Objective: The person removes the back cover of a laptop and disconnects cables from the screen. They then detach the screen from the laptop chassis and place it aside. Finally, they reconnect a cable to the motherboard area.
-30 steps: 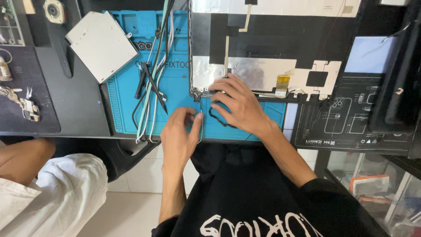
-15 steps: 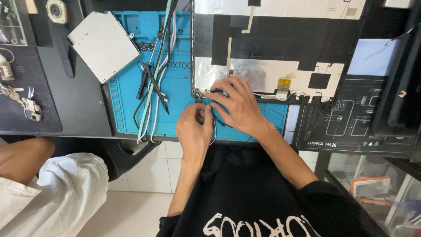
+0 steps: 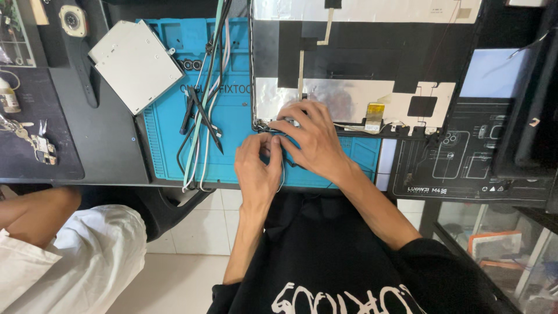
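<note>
I have both hands at the lower left corner of the opened black laptop lid shell point(image 3: 372, 70), whose inside is lined with silver foil and black tape and which lies across the far side of the blue silicone repair mat point(image 3: 174, 145). My right hand point(image 3: 314, 139) is spread flat over that corner with its fingers wide, pressing on the edge. My left hand point(image 3: 256, 166) has its fingertips pinched narrow on a thin white wire point(image 3: 283, 174) that runs down from the corner; what lies under the palms I cannot tell. Judging by the bare shell, the dismantling looks well along: a flat silver optical drive point(image 3: 135, 64) lies out on the left, and a bundle of black and pale cables point(image 3: 203, 110) rests loose on the mat. The wiring along the lid's lower edge still seems seated, so that part looks unfinished.
</note>
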